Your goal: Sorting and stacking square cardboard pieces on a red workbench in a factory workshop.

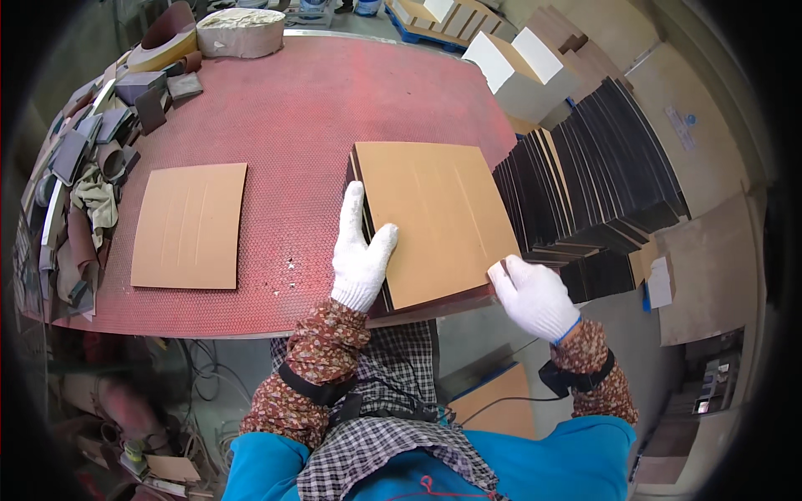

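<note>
A stack of square tan boards (434, 221) with dark edges lies near the front edge of the red table, its top face marked by faint straight lines. My left hand (359, 259), in a white knit glove, rests along the stack's left side with fingers stretched out and thumb spread onto the top board. At the near right corner, my gloved right hand (535, 296) pinches the board's edge between thumb and fingers; its fingertips are partly hidden. To the left, a similar tan board (188, 225) with several grooves lies flat on the table.
The red textured table (334, 92) has sanding blocks and abrasive scraps (100, 142) heaped along its left edge. A roll of abrasive belt (167, 37) stands at the far left. Tall stacks of dark-edged boards (585, 167) stand to the right, with white blocks (518, 63) behind.
</note>
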